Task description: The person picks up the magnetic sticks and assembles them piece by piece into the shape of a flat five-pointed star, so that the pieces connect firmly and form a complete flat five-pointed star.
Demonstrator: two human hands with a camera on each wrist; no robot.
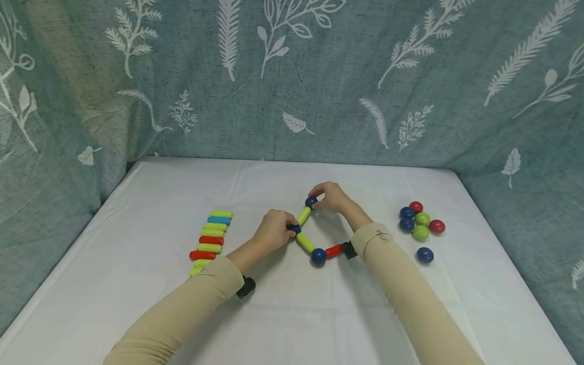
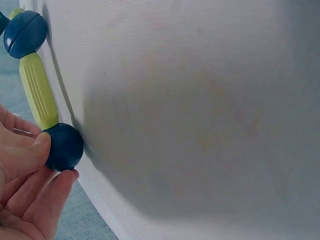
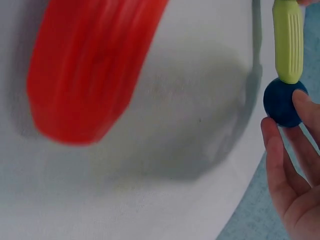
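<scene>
A chain of ridged rods and dark blue balls lies mid-table. My left hand pinches its left blue ball between thumb and fingers. At the far end, my right hand holds another blue ball by the fingertips. A yellow-green rod joins these two balls. A second yellow-green rod runs from the left ball to a near blue ball. From that near ball a red rod extends right, its outer end hidden behind the right wrist camera in the head view.
Left of the hands, a column of yellow-green, red and blue rods lies on the white-covered table; the left sleeve overlaps its near end. Several red, blue and green balls are grouped at right, with a separate blue ball nearer.
</scene>
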